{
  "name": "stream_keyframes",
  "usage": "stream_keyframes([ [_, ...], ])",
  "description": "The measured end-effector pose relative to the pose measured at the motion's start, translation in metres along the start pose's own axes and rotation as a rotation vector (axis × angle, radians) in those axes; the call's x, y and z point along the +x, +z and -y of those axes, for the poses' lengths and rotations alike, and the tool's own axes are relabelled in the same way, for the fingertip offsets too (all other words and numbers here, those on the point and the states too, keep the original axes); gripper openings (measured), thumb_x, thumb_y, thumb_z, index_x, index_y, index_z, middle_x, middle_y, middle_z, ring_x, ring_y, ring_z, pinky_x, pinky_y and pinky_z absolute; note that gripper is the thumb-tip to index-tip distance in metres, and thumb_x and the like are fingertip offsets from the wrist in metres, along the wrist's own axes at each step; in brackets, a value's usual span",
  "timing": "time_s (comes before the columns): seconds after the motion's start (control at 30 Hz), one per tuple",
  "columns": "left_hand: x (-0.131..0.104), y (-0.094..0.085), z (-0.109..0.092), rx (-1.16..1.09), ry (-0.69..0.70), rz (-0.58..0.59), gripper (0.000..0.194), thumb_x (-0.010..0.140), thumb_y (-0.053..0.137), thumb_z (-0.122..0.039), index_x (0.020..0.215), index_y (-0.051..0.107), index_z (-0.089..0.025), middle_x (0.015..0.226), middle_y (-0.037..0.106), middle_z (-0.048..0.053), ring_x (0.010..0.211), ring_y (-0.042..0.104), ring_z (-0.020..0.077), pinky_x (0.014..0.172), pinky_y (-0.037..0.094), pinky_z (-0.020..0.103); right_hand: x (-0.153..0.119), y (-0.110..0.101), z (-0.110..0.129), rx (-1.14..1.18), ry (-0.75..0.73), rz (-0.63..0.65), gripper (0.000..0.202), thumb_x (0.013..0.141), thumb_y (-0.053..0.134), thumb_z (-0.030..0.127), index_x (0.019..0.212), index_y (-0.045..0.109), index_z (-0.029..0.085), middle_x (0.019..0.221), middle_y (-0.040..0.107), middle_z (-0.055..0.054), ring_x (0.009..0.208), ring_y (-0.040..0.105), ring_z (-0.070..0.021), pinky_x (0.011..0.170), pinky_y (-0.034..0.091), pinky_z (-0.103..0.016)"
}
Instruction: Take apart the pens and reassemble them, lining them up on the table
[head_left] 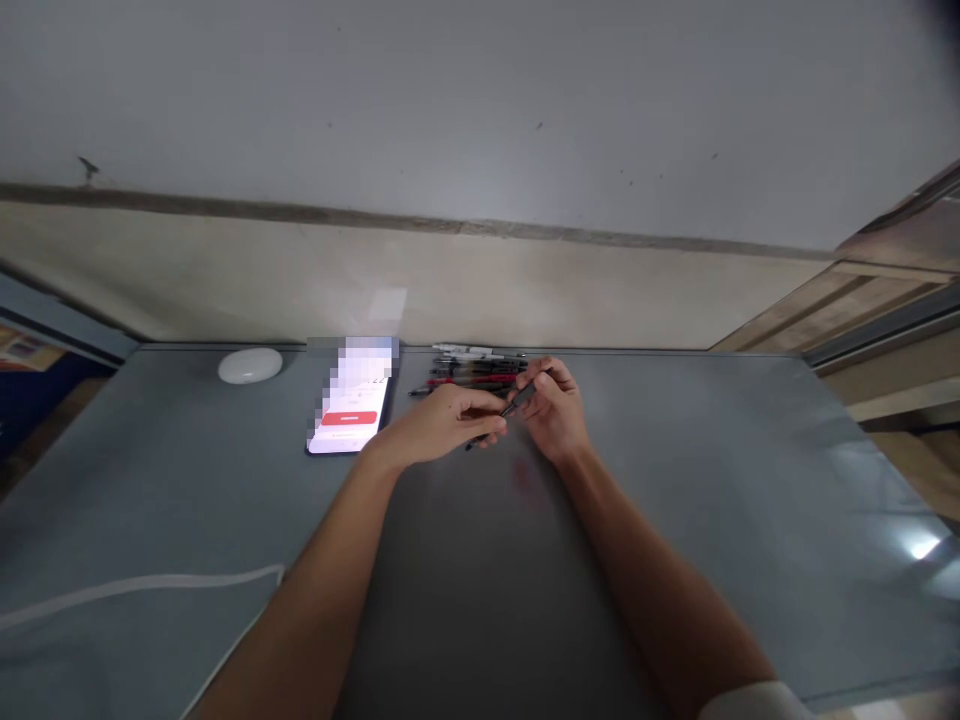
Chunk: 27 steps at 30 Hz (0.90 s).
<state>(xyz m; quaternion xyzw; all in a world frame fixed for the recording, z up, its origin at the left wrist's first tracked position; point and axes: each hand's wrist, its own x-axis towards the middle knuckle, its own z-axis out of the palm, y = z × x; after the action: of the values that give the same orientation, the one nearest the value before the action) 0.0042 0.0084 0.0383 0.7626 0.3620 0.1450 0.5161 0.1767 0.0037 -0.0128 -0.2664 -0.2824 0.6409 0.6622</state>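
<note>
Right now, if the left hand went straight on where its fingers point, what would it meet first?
Past the dark pen it grips, the left hand would probably meet the right hand first, which also holds the pen; exact depth is unclear from this single view.

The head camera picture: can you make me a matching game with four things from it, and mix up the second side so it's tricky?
Things
1. Smooth white oval object
2. Dark-edged rectangular phone
3. Slim dark pen
4. Thin white cable

Places and states
A. Shows a bright red bar on its lit screen
B. Curves in from the left edge of the picture
C. Lies to the left of the phone, near the pale wall
D. Held by the left hand and the right hand

Right pairs: 1-C, 2-A, 3-D, 4-B
</note>
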Motion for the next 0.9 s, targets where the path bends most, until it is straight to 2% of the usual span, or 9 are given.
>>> stream_keyframes([
  [0.1, 0.004, 0.002, 0.006, 0.083, -0.007, -0.133, 0.023, 0.09, 0.05, -0.032, 0.077, 0.063, -0.018, 0.071, 0.061, -0.001, 0.069, 0.055, 0.0129, 0.063, 0.038, 0.024, 0.003, 0.003, -0.002, -0.049, -0.045, -0.128, 0.019, 0.065, 0.078, 0.022, 0.076, 0.063, 0.023, 0.078, 0.058, 0.005, 0.068, 0.06, -0.0067, 0.055, 0.052, -0.016],
  [0.2, 0.005, 0.003, 0.009, 0.073, -0.006, -0.151, 0.023, 0.091, 0.048, -0.032, 0.082, 0.065, -0.018, 0.075, 0.064, 0.0, 0.073, 0.058, 0.014, 0.066, 0.041, 0.025, 0.004, 0.004, -0.003, -0.069, -0.057, -0.154, 0.018, 0.066, 0.077, 0.023, 0.077, 0.063, 0.023, 0.079, 0.059, 0.005, 0.069, 0.062, -0.0075, 0.053, 0.051, -0.016],
  [0.3, 0.004, 0.001, 0.007, 0.02, 0.009, -0.091, 0.025, 0.092, 0.046, -0.032, 0.085, 0.066, -0.018, 0.079, 0.067, 0.002, 0.075, 0.061, 0.0142, 0.072, 0.044, 0.026, 0.002, 0.004, -0.001, -0.062, -0.043, -0.1, 0.017, 0.068, 0.076, 0.026, 0.079, 0.062, 0.024, 0.08, 0.059, 0.004, 0.071, 0.063, -0.0096, 0.052, 0.052, -0.018],
  [0.47, -0.001, -0.003, 0.0, -0.089, 0.017, 0.122, 0.032, 0.095, 0.042, -0.036, 0.087, 0.067, -0.017, 0.083, 0.067, 0.004, 0.074, 0.061, 0.0133, 0.073, 0.045, 0.026, -0.001, 0.0, 0.001, 0.0, -0.006, 0.029, 0.02, 0.065, 0.077, 0.025, 0.075, 0.06, 0.025, 0.076, 0.055, 0.006, 0.065, 0.058, -0.0092, 0.049, 0.053, -0.021],
  [0.53, -0.001, -0.002, -0.001, -0.091, 0.025, 0.137, 0.033, 0.095, 0.041, -0.036, 0.085, 0.066, -0.017, 0.081, 0.066, 0.003, 0.074, 0.061, 0.0132, 0.072, 0.045, 0.026, -0.002, 0.0, 0.001, 0.012, -0.006, 0.034, 0.021, 0.064, 0.079, 0.025, 0.073, 0.06, 0.025, 0.075, 0.054, 0.006, 0.063, 0.056, -0.0083, 0.051, 0.053, -0.022],
  [0.67, 0.003, 0.001, 0.003, -0.004, 0.025, 0.011, 0.028, 0.092, 0.045, -0.033, 0.08, 0.064, -0.017, 0.073, 0.063, 0.001, 0.071, 0.059, 0.0134, 0.068, 0.042, 0.025, 0.0, 0.001, -0.001, -0.003, -0.041, -0.027, 0.02, 0.064, 0.078, 0.027, 0.074, 0.061, 0.025, 0.075, 0.054, 0.006, 0.065, 0.057, -0.009, 0.05, 0.051, -0.021],
  [0.77, 0.007, 0.004, 0.009, 0.068, 0.016, -0.104, 0.025, 0.089, 0.049, -0.032, 0.075, 0.063, -0.017, 0.07, 0.062, 0.0, 0.068, 0.057, 0.0135, 0.064, 0.04, 0.025, 0.002, 0.002, -0.002, -0.036, -0.07, -0.092, 0.017, 0.067, 0.076, 0.024, 0.075, 0.062, 0.024, 0.076, 0.056, 0.006, 0.065, 0.058, -0.007, 0.057, 0.052, -0.02],
  [0.9, 0.008, 0.004, 0.01, 0.069, 0.012, -0.114, 0.024, 0.091, 0.048, -0.031, 0.08, 0.065, -0.017, 0.074, 0.065, 0.001, 0.07, 0.059, 0.0137, 0.067, 0.042, 0.025, 0.002, 0.003, -0.002, -0.054, -0.064, -0.123, 0.016, 0.069, 0.075, 0.025, 0.077, 0.061, 0.025, 0.078, 0.059, 0.006, 0.067, 0.06, -0.0074, 0.055, 0.051, -0.019],
])
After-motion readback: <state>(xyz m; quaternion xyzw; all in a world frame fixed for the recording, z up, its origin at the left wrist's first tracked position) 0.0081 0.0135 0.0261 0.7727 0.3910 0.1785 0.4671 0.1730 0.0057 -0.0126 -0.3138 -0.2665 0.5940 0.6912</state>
